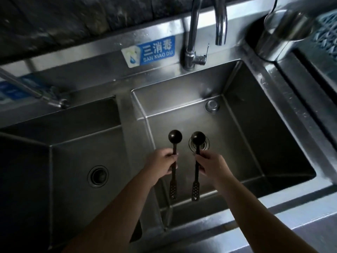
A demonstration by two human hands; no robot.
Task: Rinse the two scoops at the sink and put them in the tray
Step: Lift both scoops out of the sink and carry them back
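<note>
I hold two dark long-handled scoops side by side over the right steel sink basin (255, 136). My left hand (162, 164) grips the left scoop (175, 136) at mid-handle, bowl pointing away from me. My right hand (211, 166) grips the right scoop (198, 137) the same way, its bowl above the basin's drain (205, 145). Both perforated handle ends hang toward me. The curved faucet (220, 28) stands behind the basin; I see no water running. A blue latticed tray (326, 33) shows at the far right edge.
A second basin (73, 143) with its own drain (98, 176) lies to the left, with another tap (27, 86) over it. A steel cylindrical container (280, 33) stands on the ledge at the back right. A blue label (156, 51) is stuck on the backsplash.
</note>
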